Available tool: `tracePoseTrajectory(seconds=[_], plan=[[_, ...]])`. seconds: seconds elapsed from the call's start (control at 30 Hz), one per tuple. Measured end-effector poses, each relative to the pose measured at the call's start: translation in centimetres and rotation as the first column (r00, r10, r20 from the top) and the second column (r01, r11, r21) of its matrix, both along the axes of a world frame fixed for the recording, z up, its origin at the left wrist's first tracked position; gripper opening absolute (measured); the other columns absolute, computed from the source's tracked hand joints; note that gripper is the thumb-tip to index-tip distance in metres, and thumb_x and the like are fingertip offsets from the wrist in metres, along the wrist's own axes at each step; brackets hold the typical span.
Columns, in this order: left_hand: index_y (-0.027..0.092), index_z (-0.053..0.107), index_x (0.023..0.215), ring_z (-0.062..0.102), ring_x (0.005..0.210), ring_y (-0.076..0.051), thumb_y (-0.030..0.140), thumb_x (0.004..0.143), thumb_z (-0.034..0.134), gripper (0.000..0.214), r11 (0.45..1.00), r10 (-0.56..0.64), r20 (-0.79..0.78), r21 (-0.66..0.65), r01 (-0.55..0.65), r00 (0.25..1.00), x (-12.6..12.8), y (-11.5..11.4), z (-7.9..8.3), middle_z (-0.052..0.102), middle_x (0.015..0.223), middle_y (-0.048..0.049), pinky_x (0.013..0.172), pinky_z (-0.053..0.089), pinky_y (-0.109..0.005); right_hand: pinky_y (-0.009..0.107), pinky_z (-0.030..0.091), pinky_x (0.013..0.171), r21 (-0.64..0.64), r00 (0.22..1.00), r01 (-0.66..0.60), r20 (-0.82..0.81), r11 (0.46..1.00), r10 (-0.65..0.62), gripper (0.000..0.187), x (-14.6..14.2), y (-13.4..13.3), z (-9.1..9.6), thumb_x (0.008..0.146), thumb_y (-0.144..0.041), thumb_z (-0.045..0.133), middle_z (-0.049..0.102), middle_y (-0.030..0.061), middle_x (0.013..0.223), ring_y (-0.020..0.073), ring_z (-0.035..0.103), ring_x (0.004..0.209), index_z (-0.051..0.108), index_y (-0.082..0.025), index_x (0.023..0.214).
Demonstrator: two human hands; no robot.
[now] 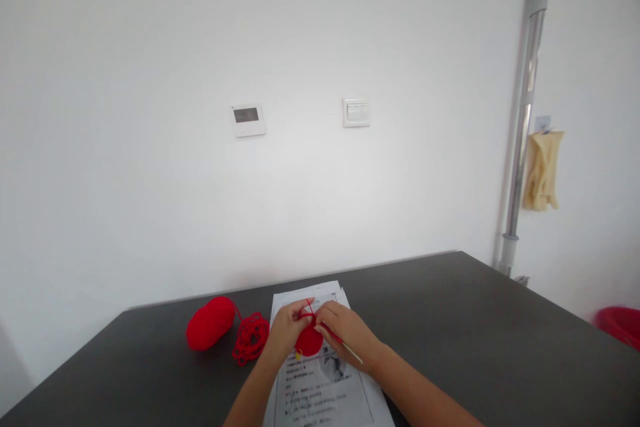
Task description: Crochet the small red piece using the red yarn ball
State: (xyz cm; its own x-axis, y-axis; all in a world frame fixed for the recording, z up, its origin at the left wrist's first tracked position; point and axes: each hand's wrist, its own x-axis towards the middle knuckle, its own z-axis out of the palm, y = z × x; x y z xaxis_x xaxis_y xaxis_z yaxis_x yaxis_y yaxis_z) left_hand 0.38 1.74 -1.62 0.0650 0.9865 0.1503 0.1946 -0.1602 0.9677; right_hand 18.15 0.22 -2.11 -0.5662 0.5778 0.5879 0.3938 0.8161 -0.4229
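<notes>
Both hands meet over printed sheets of paper (325, 407). My left hand (286, 328) pinches the edge of a round red crochet piece (310, 341), and a strand of red yarn runs up over its raised index finger. In the closed fingers of my right hand (350, 330) is a thin crochet hook (354, 353), its pale end pointing down to the right. The hook's tip is hidden at the work. A small yellow marker (299, 354) hangs at the piece's lower left edge. Left of the hands lie a red yarn ball (211, 323) and a loose tangle of red yarn (251, 339).
The dark table (450, 333) stands against a white wall carrying a panel with a small screen (248, 121) and a light switch (356, 113). At right are a metal pipe (525, 120), a hanging yellowish cloth-like item (544, 170) and a red basin-like object (620, 325).
</notes>
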Motion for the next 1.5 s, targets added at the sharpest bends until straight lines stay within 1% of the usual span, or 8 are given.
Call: tracePoseTrajectory(seconds=[0.2,0.33,0.5,0.83,1.07,1.2,1.33,1.5], plan=[[0.011,0.074,0.1,0.05,0.052,-0.014,0.014,0.056,0.065,0.045,0.999,-0.017,0.009,-0.029,0.017,1.0,-0.1,-0.1,0.1,0.059,0.052,0.0044,0.057,0.039,-0.028,0.023,0.043,0.064,-0.2,0.98,0.056,-0.174,0.978,-0.092,0.014,0.1,0.8,-0.4,0.089,-0.019,0.048,0.062,0.0014,0.073,0.0141,0.057,0.068,0.058,-0.016,0.08],[0.011,0.075,0.096,0.047,0.048,-0.012,0.013,0.054,0.066,0.044,0.997,-0.033,0.028,-0.062,0.035,0.999,-0.4,-0.1,0.0,0.056,0.048,0.0057,0.054,0.036,-0.026,0.02,0.039,0.058,-0.299,0.97,0.018,-0.227,0.954,-0.09,0.015,0.2,0.9,-0.4,0.087,-0.02,0.051,0.058,-0.0017,0.065,0.0114,0.052,0.061,0.06,-0.016,0.075],[0.011,0.076,0.092,0.05,0.049,-0.013,0.012,0.051,0.068,0.041,0.996,-0.017,0.073,-0.088,0.024,0.997,-0.6,0.1,-0.2,0.059,0.05,0.0046,0.055,0.036,-0.027,0.021,0.037,0.058,-0.356,0.964,-0.045,-0.26,0.934,-0.053,0.011,0.4,0.6,-0.1,0.083,-0.019,0.055,0.056,-0.0034,0.063,0.0102,0.048,0.059,0.061,-0.016,0.075],[0.012,0.072,0.085,0.062,0.061,-0.018,0.018,0.053,0.074,0.033,0.991,0.021,0.199,-0.134,0.006,0.98,0.3,-0.4,-0.5,0.071,0.069,-0.0044,0.061,0.043,-0.03,0.024,0.04,0.061,-0.465,0.916,-0.114,-0.391,0.878,-0.089,0.014,0.4,1.2,0.2,0.081,-0.025,0.058,0.061,0.0001,0.065,0.0129,0.054,0.062,0.061,-0.015,0.07],[0.012,0.073,0.08,0.061,0.057,-0.017,0.016,0.049,0.079,0.032,0.985,0.006,0.245,-0.168,0.037,0.97,0.4,-0.6,-0.1,0.071,0.064,-0.0034,0.059,0.042,-0.028,0.025,0.042,0.061,-0.534,0.87,-0.214,-0.485,0.818,-0.088,0.019,0.6,1.3,0.3,0.076,-0.029,0.066,0.062,-0.0001,0.061,0.0128,0.056,0.06,0.061,-0.014,0.065],[0.011,0.073,0.079,0.06,0.053,-0.015,0.014,0.048,0.079,0.032,0.981,-0.006,0.307,-0.185,0.066,0.952,0.4,-0.8,0.2,0.071,0.061,-0.0025,0.056,0.041,-0.027,0.027,0.046,0.062,-0.586,0.829,-0.299,-0.55,0.754,-0.099,0.025,0.6,1.6,0.2,0.072,-0.036,0.071,0.064,0.0005,0.062,0.0134,0.06,0.059,0.061,-0.014,0.066],[0.012,0.073,0.081,0.061,0.053,-0.015,0.013,0.049,0.079,0.033,0.972,-0.019,0.41,-0.206,0.113,0.912,0.6,-1.2,0.6,0.071,0.062,-0.0027,0.055,0.041,-0.026,0.031,0.052,0.066,-0.62,0.765,-0.423,-0.635,0.661,-0.107,0.035,0.7,1.6,0.7,0.069,-0.045,0.074,0.068,0.0033,0.065,0.016,0.066,0.062,0.059,-0.014,0.068],[0.011,0.072,0.087,0.063,0.053,-0.015,0.014,0.053,0.08,0.035,0.954,-0.057,0.552,-0.215,0.209,0.832,0.9,-1.5,0.7,0.072,0.065,-0.004,0.056,0.044,-0.026,0.031,0.053,0.067,-0.609,0.658,-0.585,-0.742,0.536,-0.125,0.035,1.3,1.4,1.4,0.071,-0.043,0.074,0.072,0.0067,0.072,0.0183,0.07,0.067,0.054,-0.014,0.071]])
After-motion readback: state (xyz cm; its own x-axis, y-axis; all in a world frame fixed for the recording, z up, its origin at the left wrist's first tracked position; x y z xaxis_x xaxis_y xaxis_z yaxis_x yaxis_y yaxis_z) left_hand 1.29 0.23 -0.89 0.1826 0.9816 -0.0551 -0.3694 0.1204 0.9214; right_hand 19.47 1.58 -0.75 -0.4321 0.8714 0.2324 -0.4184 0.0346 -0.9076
